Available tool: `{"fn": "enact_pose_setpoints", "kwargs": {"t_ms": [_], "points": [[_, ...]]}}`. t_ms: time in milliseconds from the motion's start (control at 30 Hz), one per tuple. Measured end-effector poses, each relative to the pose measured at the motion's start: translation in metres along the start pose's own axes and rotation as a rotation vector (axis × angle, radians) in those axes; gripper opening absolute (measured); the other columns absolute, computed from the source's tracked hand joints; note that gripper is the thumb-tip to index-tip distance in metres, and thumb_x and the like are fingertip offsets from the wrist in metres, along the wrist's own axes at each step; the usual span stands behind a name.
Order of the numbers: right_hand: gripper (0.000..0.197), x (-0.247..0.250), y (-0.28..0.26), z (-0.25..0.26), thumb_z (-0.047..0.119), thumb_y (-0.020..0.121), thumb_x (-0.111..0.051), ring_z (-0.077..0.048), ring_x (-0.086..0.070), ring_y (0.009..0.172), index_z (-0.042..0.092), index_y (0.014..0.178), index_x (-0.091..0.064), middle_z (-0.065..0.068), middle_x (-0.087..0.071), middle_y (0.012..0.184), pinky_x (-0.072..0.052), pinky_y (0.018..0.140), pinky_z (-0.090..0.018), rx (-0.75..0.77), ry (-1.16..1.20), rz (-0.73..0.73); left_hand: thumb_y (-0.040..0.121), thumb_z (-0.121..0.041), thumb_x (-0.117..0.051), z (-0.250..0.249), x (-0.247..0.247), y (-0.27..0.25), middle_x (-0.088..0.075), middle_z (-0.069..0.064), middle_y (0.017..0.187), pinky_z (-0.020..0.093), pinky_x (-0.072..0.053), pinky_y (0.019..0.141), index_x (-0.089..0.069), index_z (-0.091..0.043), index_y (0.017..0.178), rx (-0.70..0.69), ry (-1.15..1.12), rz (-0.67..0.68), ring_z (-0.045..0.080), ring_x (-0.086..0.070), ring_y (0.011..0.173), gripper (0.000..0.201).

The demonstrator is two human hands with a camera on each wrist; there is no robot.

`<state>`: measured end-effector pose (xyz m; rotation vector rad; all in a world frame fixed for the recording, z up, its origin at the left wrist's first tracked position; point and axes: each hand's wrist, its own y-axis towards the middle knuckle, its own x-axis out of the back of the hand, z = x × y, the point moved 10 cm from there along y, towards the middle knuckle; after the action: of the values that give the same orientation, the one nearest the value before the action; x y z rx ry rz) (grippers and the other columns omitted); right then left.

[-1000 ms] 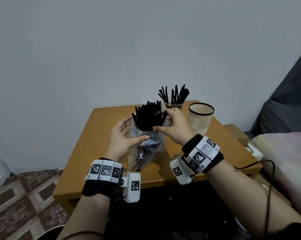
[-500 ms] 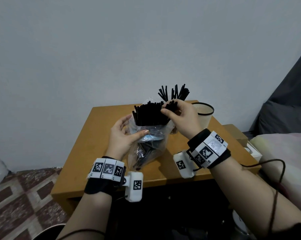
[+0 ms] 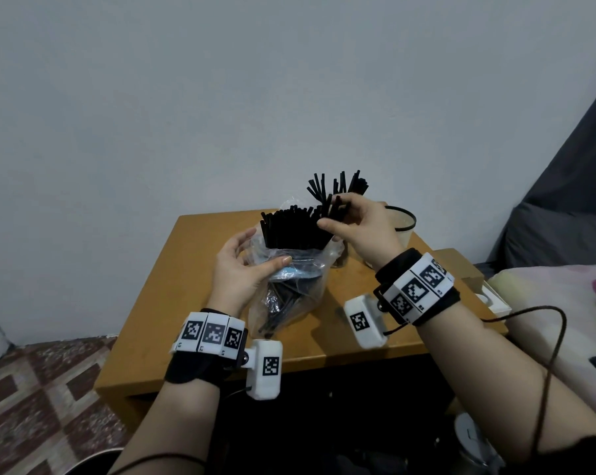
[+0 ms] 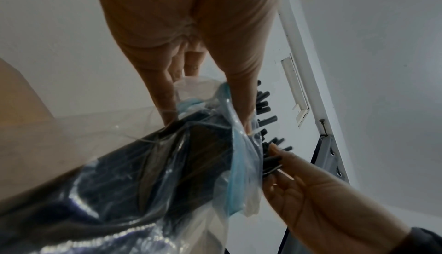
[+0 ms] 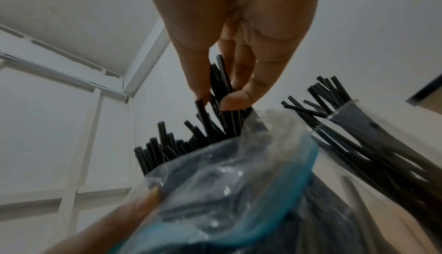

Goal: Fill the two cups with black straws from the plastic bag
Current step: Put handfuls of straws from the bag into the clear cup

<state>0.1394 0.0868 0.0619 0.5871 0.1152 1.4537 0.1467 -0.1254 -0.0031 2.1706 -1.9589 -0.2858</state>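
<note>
A clear plastic bag [image 3: 291,286] with a blue strip stands on the wooden table [image 3: 173,269], a thick bunch of black straws [image 3: 293,229] sticking out of its top. My left hand [image 3: 241,265] grips the bag around its middle, thumb across the front [image 4: 241,107]. My right hand [image 3: 361,224] pinches several straws [image 5: 221,86] at the bunch's right side, lifted above the others. Behind it, a clear cup holding black straws [image 3: 339,186] is mostly hidden; the straws fan out of it [image 5: 358,135]. A second ribbed cup [image 3: 404,224] with a black rim stands to the right.
The table stands against a white wall. A low beige box [image 3: 461,265] and a bed with a light cover [image 3: 564,303] lie to the right. A cable [image 3: 516,313] runs from my right wrist. Patterned floor [image 3: 32,389] lies to the left.
My right hand has risen from the bag's right edge to the straw tips and taken several between its fingers, drawing them upward. My left hand keeps its hold on the bag.
</note>
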Motion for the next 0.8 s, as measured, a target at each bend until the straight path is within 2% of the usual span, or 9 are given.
{"fn": "enact_pose_setpoints", "kwargs": {"t_ms": [33,100,200,300,367,433,533,667,800], "points": [[0.027,-0.004,-0.001,-0.006,0.023,0.074,-0.079,-0.018,-0.067,0.089,0.022,0.098,-0.066,-0.001,-0.071,0.094,-0.056,0.081,-0.038,-0.019,-0.006,0.021,0.064,-0.009,-0.085,0.0,-0.001,0.0,-0.048,-0.023,0.102,0.0,-0.044,0.062,-0.05,-0.013,0.131,-0.005,0.004,0.0,-0.014,-0.049,0.085,0.076],[0.031,-0.007,-0.003,-0.015,0.03,0.069,-0.082,-0.025,-0.067,0.094,0.022,0.097,-0.069,-0.003,-0.072,0.094,-0.055,0.086,-0.043,-0.045,0.018,0.026,0.064,-0.01,-0.085,-0.001,-0.001,0.0,-0.048,-0.023,0.103,-0.001,-0.042,0.06,-0.05,-0.014,0.131,-0.016,0.015,-0.002,-0.017,-0.046,0.084,0.076],[0.027,-0.008,-0.004,-0.021,0.019,0.075,-0.078,-0.017,-0.067,0.091,0.013,0.1,-0.069,-0.001,-0.071,0.092,-0.056,0.084,-0.035,-0.08,0.084,0.017,0.063,-0.011,-0.085,-0.002,-0.001,0.0,-0.049,-0.019,0.107,-0.002,-0.041,0.06,-0.051,-0.015,0.131,-0.022,0.022,-0.008,-0.018,-0.044,0.086,0.076],[0.035,-0.02,-0.006,-0.022,0.01,0.078,-0.075,0.003,-0.063,0.071,0.018,0.11,-0.065,0.011,-0.066,0.082,-0.053,0.068,-0.02,-0.097,0.06,0.114,0.063,-0.01,-0.086,-0.002,-0.005,-0.002,-0.049,-0.015,0.114,0.0,-0.042,0.062,-0.051,-0.017,0.13,-0.023,0.04,0.005,-0.012,-0.048,0.092,0.077],[0.029,-0.024,-0.008,-0.021,0.011,0.078,-0.075,0.009,-0.058,0.058,0.029,0.099,-0.064,0.018,-0.064,0.068,-0.046,0.054,-0.011,-0.063,-0.033,0.131,0.062,-0.01,-0.087,-0.002,-0.006,-0.002,-0.049,-0.012,0.117,0.001,-0.041,0.064,-0.051,-0.017,0.13,-0.021,0.044,0.005,-0.012,-0.048,0.094,0.077],[0.024,-0.021,-0.008,-0.02,0.015,0.079,-0.075,0.005,-0.059,0.061,0.036,0.086,-0.063,0.018,-0.063,0.067,-0.046,0.051,-0.01,-0.036,-0.079,0.069,0.062,-0.011,-0.087,-0.001,-0.005,-0.002,-0.048,-0.012,0.117,0.002,-0.042,0.065,-0.051,-0.017,0.13,-0.018,0.036,0.0,-0.014,-0.046,0.092,0.077],[0.018,-0.014,-0.007,-0.022,0.019,0.082,-0.072,-0.001,-0.061,0.075,0.035,0.084,-0.065,0.014,-0.066,0.081,-0.05,0.067,-0.021,-0.017,-0.043,-0.025,0.062,-0.012,-0.086,-0.001,-0.005,-0.002,-0.049,-0.014,0.116,0.005,-0.043,0.068,-0.051,-0.017,0.13,-0.011,0.028,-0.002,-0.013,-0.049,0.09,0.077],[0.01,-0.005,-0.006,-0.014,0.018,0.086,-0.068,-0.006,-0.066,0.092,0.023,0.095,-0.07,0.005,-0.071,0.094,-0.054,0.087,-0.032,-0.009,0.006,-0.086,0.064,-0.009,-0.085,-0.001,-0.005,-0.001,-0.049,-0.021,0.103,-0.001,-0.043,0.061,-0.051,-0.012,0.131,-0.002,0.013,-0.005,-0.02,-0.051,0.077,0.075],[0.015,0.008,-0.003,0.007,0.021,0.087,-0.066,-0.007,-0.065,0.096,0.018,0.101,-0.07,0.003,-0.072,0.097,-0.052,0.092,-0.034,0.056,-0.063,-0.141,0.065,-0.008,-0.084,-0.001,-0.003,0.001,-0.051,-0.019,0.103,-0.002,-0.042,0.06,-0.051,-0.01,0.132,-0.001,0.006,-0.012,-0.024,-0.05,0.073,0.075]]}}
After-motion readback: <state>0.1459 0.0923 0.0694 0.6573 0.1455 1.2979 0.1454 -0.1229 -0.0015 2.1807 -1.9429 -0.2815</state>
